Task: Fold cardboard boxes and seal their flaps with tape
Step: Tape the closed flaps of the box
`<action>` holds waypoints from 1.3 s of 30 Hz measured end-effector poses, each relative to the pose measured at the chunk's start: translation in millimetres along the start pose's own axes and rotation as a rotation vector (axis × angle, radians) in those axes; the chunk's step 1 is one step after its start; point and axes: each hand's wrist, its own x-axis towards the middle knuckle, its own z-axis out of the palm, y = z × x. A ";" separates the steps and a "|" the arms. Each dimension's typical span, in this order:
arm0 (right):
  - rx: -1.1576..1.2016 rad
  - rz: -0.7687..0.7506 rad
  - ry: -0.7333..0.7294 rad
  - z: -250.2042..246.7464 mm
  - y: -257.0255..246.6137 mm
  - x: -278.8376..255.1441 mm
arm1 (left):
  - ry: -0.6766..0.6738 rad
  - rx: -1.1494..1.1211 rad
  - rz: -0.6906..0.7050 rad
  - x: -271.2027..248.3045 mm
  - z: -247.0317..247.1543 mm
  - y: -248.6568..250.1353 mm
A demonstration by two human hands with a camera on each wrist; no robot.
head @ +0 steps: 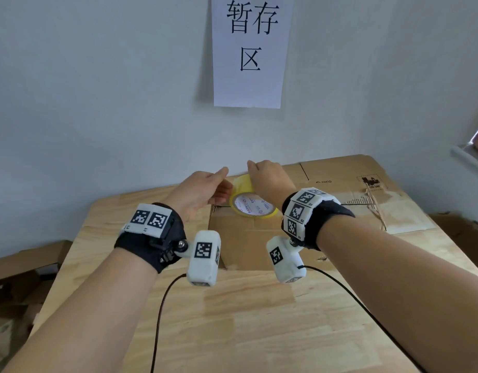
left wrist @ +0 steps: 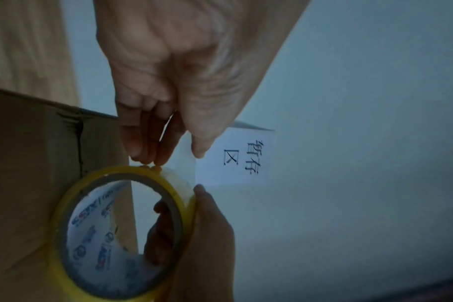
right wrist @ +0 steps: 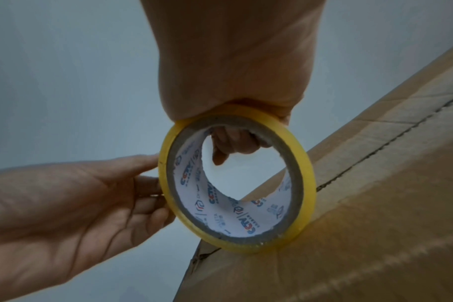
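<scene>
Against the pale wall, over the box [head: 248, 238] on the bench [head: 259, 319], right hand [head: 267, 181] fingers clamp the tape roll [head: 250, 204] steady while left hand [head: 202, 192] fingertips [left wrist: 142, 157], held together, touch its rim, likely seeking the tape's free end.

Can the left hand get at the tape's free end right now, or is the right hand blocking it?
Probably yes. The left hand has fingertips already at the outer rim of the tape roll; the right hand grips the roll's far side through the core, leaving that edge open.
</scene>
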 end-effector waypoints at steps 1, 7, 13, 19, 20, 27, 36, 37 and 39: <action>-0.019 -0.012 0.002 -0.3 0.7 -0.3 | 0.013 0.033 0.030 -0.8 0.4 -0.4; -0.077 -0.039 0.006 -0.4 -0.9 -2.2 | 0.031 0.073 0.068 -3.7 3.0 -0.6; -0.094 -0.046 -0.002 -0.9 -2.1 -2.4 | 0.036 0.084 0.070 -5.8 3.3 4.3; -0.145 -0.045 -0.006 -0.7 -4.4 -4.1 | 0.036 0.268 0.118 -10.0 5.7 9.0; -0.156 -0.048 -0.003 -0.7 -5.3 -4.3 | 0.043 0.297 0.130 -11.3 6.7 9.7; -0.142 -0.045 0.017 1.2 -8.6 -4.1 | 0.040 0.353 0.177 -16.0 6.9 20.0; -0.112 -0.103 -0.071 -4.8 -5.6 0.9 | 0.010 0.311 0.116 -10.3 -9.6 29.5; -0.061 -0.094 -0.098 -6.5 -6.2 -1.1 | 0.033 0.318 0.101 -8.8 -12.4 26.1; -0.013 -0.058 -0.117 -9.2 -5.9 -2.3 | 0.112 0.275 0.079 -5.6 -21.2 20.4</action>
